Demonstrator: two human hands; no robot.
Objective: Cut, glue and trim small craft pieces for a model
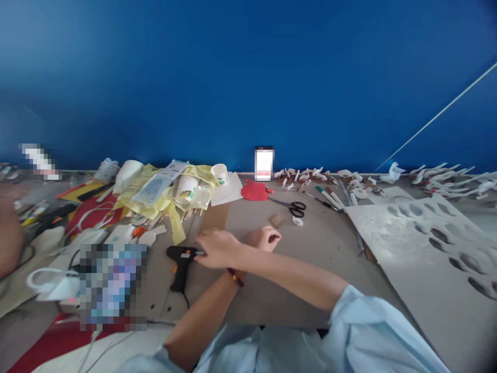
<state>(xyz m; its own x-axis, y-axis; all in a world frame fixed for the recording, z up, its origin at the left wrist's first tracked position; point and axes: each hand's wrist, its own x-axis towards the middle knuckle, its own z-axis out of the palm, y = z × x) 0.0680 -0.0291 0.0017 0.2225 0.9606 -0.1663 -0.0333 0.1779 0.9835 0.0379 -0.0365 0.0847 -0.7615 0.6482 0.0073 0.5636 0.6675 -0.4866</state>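
Black glue gun [179, 268] on a gray table [314, 241], right hand [219, 247] at the gun's front, left hand [264, 238] curled farther right of the gun, cannot tell if either pinches anything

We face a broad, plain blue wall [334, 88] rising behind a grey worktop [322, 233] that runs along its foot. A thin, pale line [435, 117] slants up across the wall toward our right. Soft light pales the wall at upper left.
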